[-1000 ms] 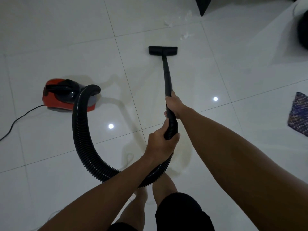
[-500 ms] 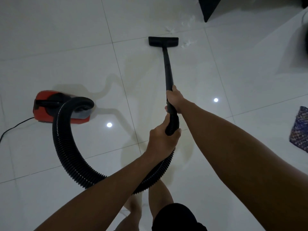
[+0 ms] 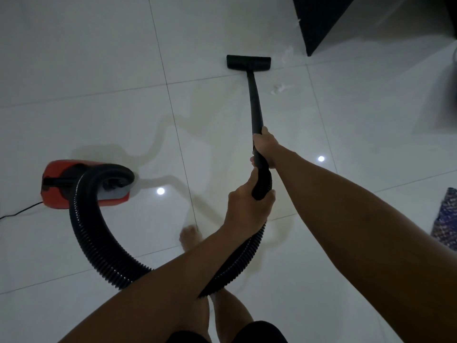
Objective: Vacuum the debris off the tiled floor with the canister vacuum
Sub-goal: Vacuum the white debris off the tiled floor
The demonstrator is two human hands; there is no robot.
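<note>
A black vacuum wand (image 3: 254, 102) runs forward to a flat black floor head (image 3: 248, 62) resting on the white tiled floor (image 3: 99, 70). My right hand (image 3: 265, 147) grips the wand high up. My left hand (image 3: 247, 209) holds the curved handle end just behind it. The ribbed black hose (image 3: 99, 246) loops left to the red canister vacuum (image 3: 59, 191). White debris scraps (image 3: 279, 89) lie right of the wand, and more debris (image 3: 286, 54) sits right of the floor head.
A dark furniture piece (image 3: 319, 21) stands at the top right, close to the debris. A patterned mat (image 3: 447, 219) lies at the right edge. A black power cord (image 3: 19, 212) trails left from the canister. My bare foot (image 3: 189, 240) is on the tiles below the hands.
The floor head has moved forward over the tile joint, past the nearer debris. The canister has been pulled closer behind me. One foot has stepped forward.
</note>
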